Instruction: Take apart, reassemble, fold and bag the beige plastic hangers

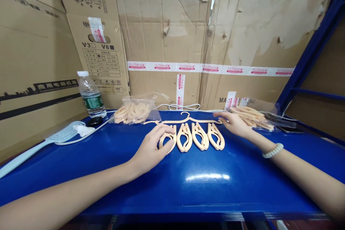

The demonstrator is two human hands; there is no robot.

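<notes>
Several folded cream plastic hangers stand in a row on the blue table, among them one in the middle (pixel 184 138) and one at the right end (pixel 216 137). My left hand (pixel 152 147) curls over the leftmost folded hanger (pixel 172 136), fingers on its top and thumb on its near side, hiding part of it. Behind the row lies an unfolded hanger (pixel 185 119) with its hook pointing away. My right hand (pixel 234 124) hovers by that hanger's right end with its fingers stretched out; whether it touches is unclear.
Clear bags of more hangers lie at the back left (pixel 134 110) and back right (pixel 249 116). A water bottle (pixel 93 100), a pale blue slatted paddle-like object (pixel 60 134) and a white cable (pixel 83 137) are on the left. Cardboard boxes (pixel 167 36) wall the back.
</notes>
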